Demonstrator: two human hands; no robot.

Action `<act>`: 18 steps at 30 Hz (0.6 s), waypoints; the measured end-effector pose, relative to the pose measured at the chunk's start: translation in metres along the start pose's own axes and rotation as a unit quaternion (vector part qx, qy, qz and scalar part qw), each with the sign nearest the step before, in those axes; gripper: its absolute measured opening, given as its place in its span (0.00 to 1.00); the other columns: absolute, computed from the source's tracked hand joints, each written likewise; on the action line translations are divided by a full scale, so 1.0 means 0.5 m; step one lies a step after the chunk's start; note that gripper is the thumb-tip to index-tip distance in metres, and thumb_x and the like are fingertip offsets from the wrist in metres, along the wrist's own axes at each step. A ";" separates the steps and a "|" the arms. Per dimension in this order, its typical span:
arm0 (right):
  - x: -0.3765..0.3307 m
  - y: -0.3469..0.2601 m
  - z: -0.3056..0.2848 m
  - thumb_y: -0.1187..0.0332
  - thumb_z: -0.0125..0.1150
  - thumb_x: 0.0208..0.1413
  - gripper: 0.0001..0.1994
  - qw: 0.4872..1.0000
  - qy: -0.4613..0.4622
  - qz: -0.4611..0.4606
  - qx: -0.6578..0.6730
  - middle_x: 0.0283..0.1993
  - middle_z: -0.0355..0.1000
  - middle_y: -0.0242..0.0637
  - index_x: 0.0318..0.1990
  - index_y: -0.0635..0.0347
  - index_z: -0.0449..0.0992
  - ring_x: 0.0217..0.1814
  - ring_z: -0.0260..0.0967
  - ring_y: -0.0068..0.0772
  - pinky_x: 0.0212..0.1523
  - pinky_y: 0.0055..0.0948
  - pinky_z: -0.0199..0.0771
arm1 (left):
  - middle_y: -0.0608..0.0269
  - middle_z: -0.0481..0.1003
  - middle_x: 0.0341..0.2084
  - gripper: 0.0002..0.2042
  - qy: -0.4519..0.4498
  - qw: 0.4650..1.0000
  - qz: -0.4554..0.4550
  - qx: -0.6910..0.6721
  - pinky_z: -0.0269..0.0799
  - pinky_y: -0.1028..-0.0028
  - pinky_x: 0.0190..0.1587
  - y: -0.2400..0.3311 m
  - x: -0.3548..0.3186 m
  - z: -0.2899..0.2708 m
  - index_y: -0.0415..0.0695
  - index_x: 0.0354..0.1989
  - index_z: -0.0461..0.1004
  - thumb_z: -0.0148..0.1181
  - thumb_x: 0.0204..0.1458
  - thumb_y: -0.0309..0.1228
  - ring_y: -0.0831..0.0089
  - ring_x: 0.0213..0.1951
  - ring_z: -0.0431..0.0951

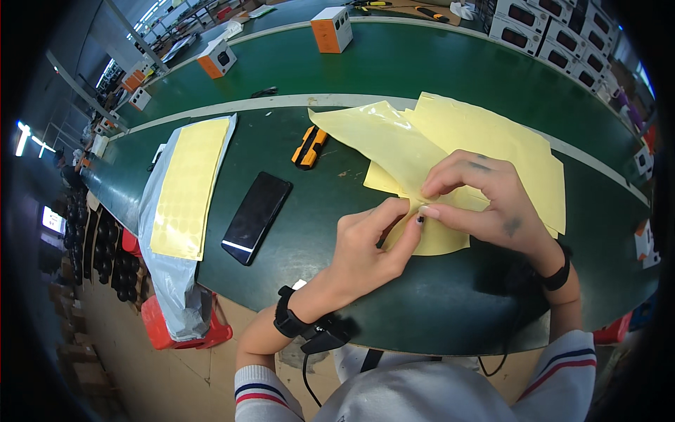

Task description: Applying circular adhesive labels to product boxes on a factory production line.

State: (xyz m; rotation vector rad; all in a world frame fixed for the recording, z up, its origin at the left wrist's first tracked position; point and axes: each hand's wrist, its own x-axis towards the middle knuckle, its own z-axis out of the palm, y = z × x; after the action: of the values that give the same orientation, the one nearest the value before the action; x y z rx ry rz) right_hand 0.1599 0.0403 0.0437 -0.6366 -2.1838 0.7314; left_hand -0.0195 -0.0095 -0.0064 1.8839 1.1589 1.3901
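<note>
My left hand (365, 243) and my right hand (485, 200) meet at the edge of a thin, glossy yellow sheet (387, 137). Both hands pinch it between thumb and fingertips, and the sheet is bent and creased there. Its far left corner lifts off the table. Beneath and behind it lies a stack of yellow sheets (506, 148), fanned out unevenly. Whether a small piece sits between the fingertips is hidden. Left of my hands are a black smartphone (256, 218) and a yellow-and-black tool (309, 148), perhaps a utility knife.
More yellow sheets with round stickers (186, 190) lie on a grey plastic bag (179, 302), which hangs over the table edge above a red stool (158, 327). Beyond runs a green conveyor belt (281, 63) carrying orange-and-white boxes (332, 30). Stacked white boxes (552, 42) stand far right.
</note>
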 end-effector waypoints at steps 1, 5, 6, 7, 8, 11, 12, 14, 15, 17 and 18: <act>-0.001 -0.003 0.002 0.75 0.61 0.48 0.05 1.000 0.003 -0.002 0.006 0.33 0.72 0.37 0.32 0.65 0.74 0.33 0.71 0.30 0.36 0.23 0.72 | 0.59 0.67 0.13 0.04 -0.001 1.000 0.015 0.013 0.58 0.77 0.16 0.001 0.000 0.000 0.37 0.28 0.70 0.58 0.45 0.21 0.75 0.12 0.64; -0.006 -0.012 0.011 0.75 0.61 0.47 0.06 0.999 0.011 0.012 -0.031 0.32 0.71 0.39 0.32 0.66 0.73 0.32 0.71 0.33 0.34 0.24 0.71 | 0.57 0.69 0.14 0.04 0.002 0.999 0.045 0.012 0.60 0.75 0.17 -0.001 0.001 0.004 0.38 0.29 0.70 0.58 0.45 0.21 0.70 0.13 0.68; -0.007 -0.014 0.012 0.75 0.61 0.47 0.05 0.999 0.017 0.005 -0.043 0.32 0.70 0.39 0.32 0.66 0.72 0.32 0.72 0.33 0.34 0.25 0.71 | 0.57 0.69 0.14 0.04 0.005 0.999 0.042 0.007 0.60 0.75 0.17 -0.002 0.002 0.006 0.38 0.29 0.70 0.58 0.45 0.21 0.70 0.13 0.68; -0.007 -0.014 0.012 0.75 0.61 0.47 0.05 0.999 0.017 0.005 -0.043 0.32 0.70 0.39 0.32 0.66 0.72 0.32 0.72 0.33 0.34 0.25 0.71 | 0.57 0.69 0.14 0.04 0.009 0.999 0.049 0.000 0.60 0.75 0.17 -0.003 0.002 0.009 0.38 0.29 0.70 0.58 0.45 0.21 0.70 0.13 0.68; -0.008 -0.014 0.013 0.75 0.60 0.48 0.05 0.999 0.017 0.009 -0.041 0.33 0.71 0.40 0.32 0.66 0.72 0.32 0.72 0.33 0.35 0.25 0.71 | 0.57 0.69 0.14 0.04 0.006 0.998 0.055 -0.001 0.61 0.75 0.17 -0.004 0.001 0.009 0.38 0.29 0.70 0.58 0.45 0.20 0.70 0.14 0.69; -0.008 -0.008 0.008 0.75 0.59 0.49 0.05 0.999 0.014 0.043 0.008 0.34 0.71 0.39 0.33 0.66 0.73 0.34 0.72 0.31 0.37 0.25 0.72 | 0.57 0.69 0.14 0.04 0.000 0.999 0.031 0.005 0.60 0.75 0.17 -0.004 -0.001 0.008 0.37 0.29 0.70 0.58 0.45 0.21 0.71 0.13 0.68; -0.006 -0.004 0.005 0.74 0.58 0.50 0.05 0.996 0.010 0.072 0.056 0.35 0.71 0.38 0.34 0.66 0.73 0.34 0.72 0.29 0.39 0.24 0.72 | 0.57 0.69 0.14 0.04 0.003 0.999 0.034 0.003 0.60 0.75 0.17 -0.004 0.000 0.008 0.37 0.29 0.70 0.58 0.45 0.21 0.71 0.13 0.68; 0.001 0.007 -0.002 0.74 0.58 0.51 0.06 0.986 0.009 0.117 0.116 0.36 0.72 0.37 0.35 0.67 0.73 0.36 0.71 0.27 0.41 0.24 0.72 | 0.59 0.68 0.13 0.04 -0.002 1.000 0.002 -0.019 0.58 0.78 0.16 -0.004 0.001 0.008 0.37 0.30 0.70 0.58 0.46 0.21 0.77 0.13 0.66; 0.007 0.013 -0.006 0.73 0.57 0.52 0.07 0.971 0.008 0.162 0.176 0.37 0.72 0.36 0.36 0.67 0.73 0.37 0.71 0.25 0.43 0.23 0.72 | 0.59 0.68 0.13 0.04 0.003 1.000 0.008 -0.021 0.58 0.78 0.16 -0.005 0.000 0.007 0.37 0.30 0.70 0.58 0.46 0.21 0.77 0.13 0.66; 0.030 0.029 -0.019 0.71 0.57 0.54 0.08 0.955 -0.001 0.198 0.223 0.38 0.73 0.37 0.36 0.69 0.74 0.38 0.70 0.23 0.44 0.23 0.71 | 0.64 0.67 0.12 0.04 0.006 0.993 -0.069 -0.097 0.56 0.81 0.17 -0.007 0.001 0.007 0.36 0.30 0.70 0.57 0.48 0.22 0.85 0.14 0.63; 0.047 0.040 -0.028 0.70 0.57 0.54 0.09 0.942 -0.006 0.222 0.250 0.37 0.73 0.38 0.35 0.69 0.74 0.38 0.70 0.24 0.44 0.23 0.71 | 0.66 0.67 0.12 0.03 0.015 0.991 -0.074 -0.114 0.55 0.82 0.17 -0.010 0.002 0.005 0.36 0.30 0.70 0.57 0.49 0.23 0.87 0.15 0.62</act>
State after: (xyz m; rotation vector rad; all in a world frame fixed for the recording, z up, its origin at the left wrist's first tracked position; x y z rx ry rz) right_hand 0.1608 0.0737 0.0496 -0.8569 -1.7637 1.4681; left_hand -0.0186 -0.0061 -0.0107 1.5906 1.0810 1.4076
